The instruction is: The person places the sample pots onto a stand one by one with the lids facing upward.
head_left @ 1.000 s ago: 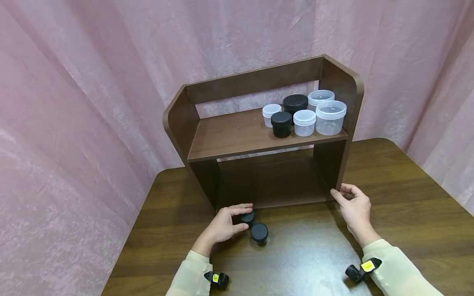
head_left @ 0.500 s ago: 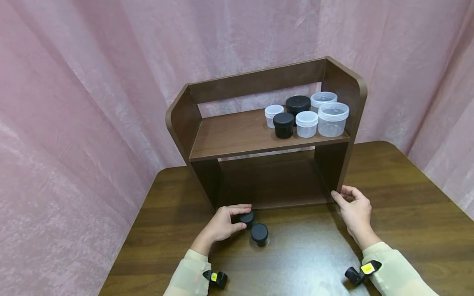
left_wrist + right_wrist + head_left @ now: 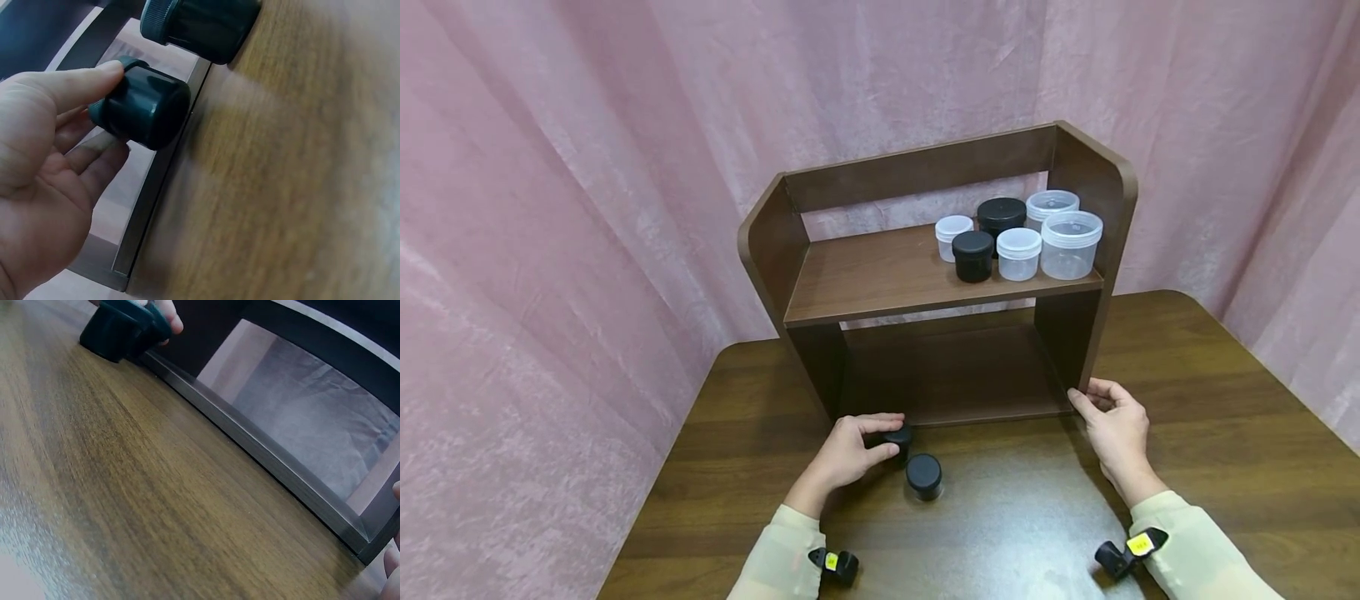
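My left hand (image 3: 846, 457) pinches a small black-lidded jar (image 3: 900, 439) between thumb and fingers, by its lid, just in front of the shelf's lower front edge. In the left wrist view this jar (image 3: 153, 106) shows a dark, shiny body and a ribbed lid. A matching jar (image 3: 924, 473) stands upright on the table, slightly nearer and to the right, apart from the hand. My right hand (image 3: 1117, 429) grips the lower front corner of the right side panel of the brown two-tier shelf (image 3: 865, 275), thumb in front and fingers around the outside.
On the right half of the upper tier stand two black jars (image 3: 972, 256), two small white-lidded tubs (image 3: 1018, 254) and two larger clear tubs (image 3: 1071, 246). The wooden table (image 3: 715, 500) extends around the shelf. A pink curtain (image 3: 587, 208) hangs behind.
My left thumb has come in closer on the jar's lid, and the jar has risen slightly. My right hand stays at the shelf's corner. The head view has shifted a little.
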Available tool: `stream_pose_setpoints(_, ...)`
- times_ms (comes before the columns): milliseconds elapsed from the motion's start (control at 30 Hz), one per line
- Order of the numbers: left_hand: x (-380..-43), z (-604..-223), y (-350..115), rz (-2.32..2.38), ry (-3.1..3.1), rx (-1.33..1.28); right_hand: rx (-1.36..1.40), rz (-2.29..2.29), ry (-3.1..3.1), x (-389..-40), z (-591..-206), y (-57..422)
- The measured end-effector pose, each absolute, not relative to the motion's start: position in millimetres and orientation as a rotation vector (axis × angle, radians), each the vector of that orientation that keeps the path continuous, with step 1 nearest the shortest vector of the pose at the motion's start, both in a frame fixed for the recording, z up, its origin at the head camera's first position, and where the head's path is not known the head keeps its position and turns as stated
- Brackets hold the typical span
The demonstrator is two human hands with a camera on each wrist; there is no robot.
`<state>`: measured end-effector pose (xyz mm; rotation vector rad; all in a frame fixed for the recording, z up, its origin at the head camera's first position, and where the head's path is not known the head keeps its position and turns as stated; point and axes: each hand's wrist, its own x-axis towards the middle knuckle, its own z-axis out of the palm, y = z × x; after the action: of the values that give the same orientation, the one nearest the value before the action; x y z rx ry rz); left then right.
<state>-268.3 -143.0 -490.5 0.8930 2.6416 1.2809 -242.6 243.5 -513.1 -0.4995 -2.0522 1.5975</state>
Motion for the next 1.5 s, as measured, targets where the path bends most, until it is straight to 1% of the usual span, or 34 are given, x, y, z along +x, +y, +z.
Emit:
stream_pose_setpoints(467, -269, -484, -142, 1.473, 2.644, 0.870, -0.511, 1.572, -2.064, -242, -514, 244)
stream_pose_setpoints(833, -250, -452, -135, 1.609, 2.580, 0.881, -0.498, 1.586, -2.053, -243, -511, 243)
stream_pose_setpoints(1233, -245, -445, -135, 1.659, 2.558, 0.866, -0.508, 1.600, -2.043, -244, -512, 243)
stream_pose_setpoints(1500, -244, -437, -135, 1.701, 2.543, 0.910, -0.512, 1.610, -2.073, -243, -512, 244)
